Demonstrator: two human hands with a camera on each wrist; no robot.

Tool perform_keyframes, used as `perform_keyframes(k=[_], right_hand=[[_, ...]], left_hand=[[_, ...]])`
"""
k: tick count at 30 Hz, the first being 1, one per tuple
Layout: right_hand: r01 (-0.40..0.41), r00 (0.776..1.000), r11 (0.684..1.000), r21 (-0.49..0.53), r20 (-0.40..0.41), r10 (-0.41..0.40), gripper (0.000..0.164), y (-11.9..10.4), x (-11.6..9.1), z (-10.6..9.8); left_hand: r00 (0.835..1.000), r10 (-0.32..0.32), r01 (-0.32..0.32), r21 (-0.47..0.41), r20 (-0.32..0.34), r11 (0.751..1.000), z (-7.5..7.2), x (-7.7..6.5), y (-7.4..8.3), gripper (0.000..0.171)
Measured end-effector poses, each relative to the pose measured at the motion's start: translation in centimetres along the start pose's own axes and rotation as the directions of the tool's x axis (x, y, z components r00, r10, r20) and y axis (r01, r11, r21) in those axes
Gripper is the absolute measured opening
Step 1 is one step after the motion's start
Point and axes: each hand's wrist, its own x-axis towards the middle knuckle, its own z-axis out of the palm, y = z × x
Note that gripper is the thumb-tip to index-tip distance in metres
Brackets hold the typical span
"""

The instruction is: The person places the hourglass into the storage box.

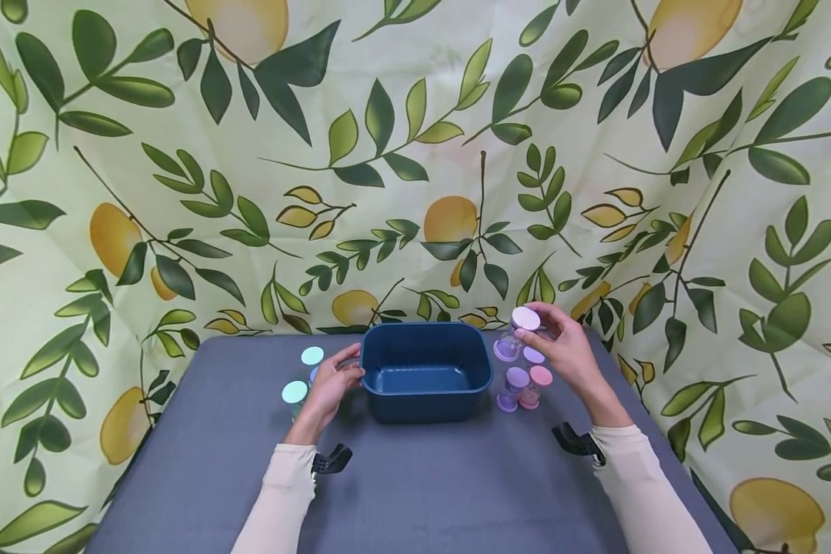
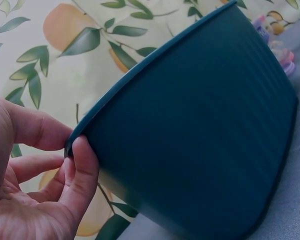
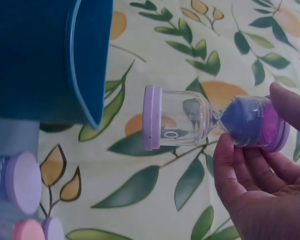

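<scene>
My left hand [image 1: 327, 391] pinches the rim of a dark blue plastic bin [image 1: 425, 409] at its left end, thumb on one side and fingers on the other in the left wrist view. To the right of the bin, my right hand [image 1: 566, 352] holds up a sand timer [image 3: 185, 120] with lilac caps. Its fingers and thumb grip one capped end of the timer, by the bulb filled with purple sand. The clear bulb points away from the hand and bears the number 10. Inside, the bin's floor [image 1: 425, 380] shows bare.
Right of the bin stand a purple sand timer [image 1: 515, 385], a pink one [image 1: 538, 377] and a lilac-capped one [image 1: 534, 355] behind. Mint-capped timers [image 1: 295, 392] stand left, partly behind my left hand. A leaf-and-fruit patterned cloth [image 1: 388, 231] hangs behind the grey table [image 1: 429, 485].
</scene>
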Motion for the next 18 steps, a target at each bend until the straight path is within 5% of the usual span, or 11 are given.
perform_keyframes(k=[18], right_hand=[[0.032,0.994,0.986,0.166,0.098,-0.049,0.051,-1.9,1.3,4.4]], left_hand=[[1.000,0.000,0.000,0.001,0.001,1.000,0.1,0.1,-0.1,0.057]])
